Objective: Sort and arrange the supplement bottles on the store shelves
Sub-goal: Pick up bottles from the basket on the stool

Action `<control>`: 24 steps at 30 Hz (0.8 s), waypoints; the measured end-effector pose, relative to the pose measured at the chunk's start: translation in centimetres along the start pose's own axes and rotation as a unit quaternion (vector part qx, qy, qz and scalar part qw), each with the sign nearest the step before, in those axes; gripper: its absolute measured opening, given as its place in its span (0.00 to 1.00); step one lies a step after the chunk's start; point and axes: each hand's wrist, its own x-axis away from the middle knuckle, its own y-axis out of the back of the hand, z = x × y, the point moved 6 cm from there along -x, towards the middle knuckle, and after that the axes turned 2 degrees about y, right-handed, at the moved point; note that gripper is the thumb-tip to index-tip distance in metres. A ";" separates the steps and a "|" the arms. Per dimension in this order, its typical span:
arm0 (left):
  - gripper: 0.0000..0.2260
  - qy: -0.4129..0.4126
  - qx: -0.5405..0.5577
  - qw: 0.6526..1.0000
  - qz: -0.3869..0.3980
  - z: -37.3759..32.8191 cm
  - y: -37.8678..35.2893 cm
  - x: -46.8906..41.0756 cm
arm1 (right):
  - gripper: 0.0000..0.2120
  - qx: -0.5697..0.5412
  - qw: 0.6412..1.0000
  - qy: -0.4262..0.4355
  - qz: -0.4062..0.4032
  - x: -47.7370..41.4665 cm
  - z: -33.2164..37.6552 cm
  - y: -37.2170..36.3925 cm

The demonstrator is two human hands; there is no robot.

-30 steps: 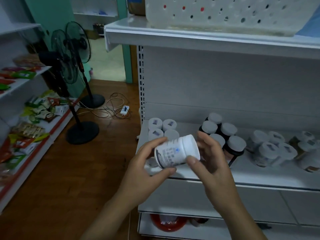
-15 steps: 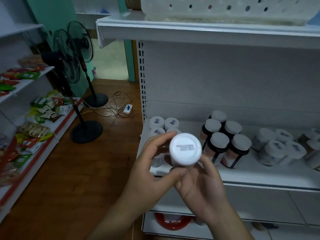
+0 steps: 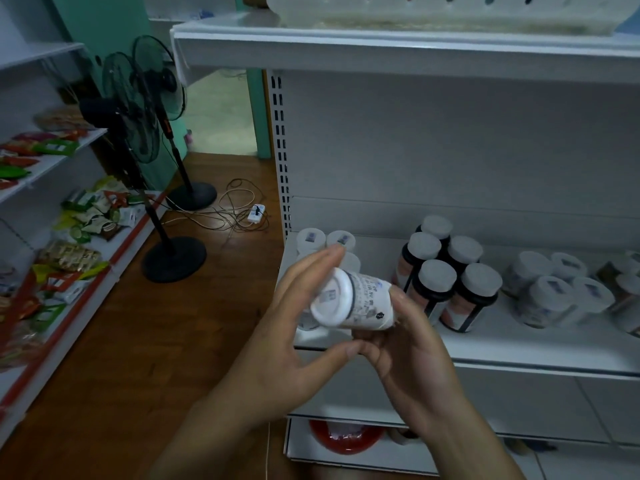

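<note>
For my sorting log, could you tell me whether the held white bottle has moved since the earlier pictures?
Yes: the white bottle has tipped sideways, cap swinging left, away from the dark bottles.

The head-worn wide-angle camera looks forward and down from standing height, facing the middle shelf (image 3: 519, 344) at close range, with the upper shelf (image 3: 381, 50) crossing the top of the frame. The left hand (image 3: 294, 341), right hand (image 3: 412, 355) and the bottle (image 3: 367, 299) between them lie nearest the lens, at lower centre. The wooden floor (image 3: 138, 341) and two standing fans (image 3: 130, 109) fill the left side, beyond the middle shelf's left edge.
</note>
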 end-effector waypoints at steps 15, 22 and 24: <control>0.21 0.209 0.215 0.953 -0.034 2.6 -0.4 0.4 | 0.15 0.292 0.939 0.181 0.015 1.1 4.1 0.7; 0.19 0.189 0.212 0.958 -0.046 2.2 0.0 0.4 | 0.21 0.305 0.937 0.164 0.041 1.2 3.4 0.4; 0.17 0.200 0.221 0.953 -0.052 2.4 0.0 0.5 | 0.23 0.307 0.936 0.164 0.059 1.2 3.2 0.1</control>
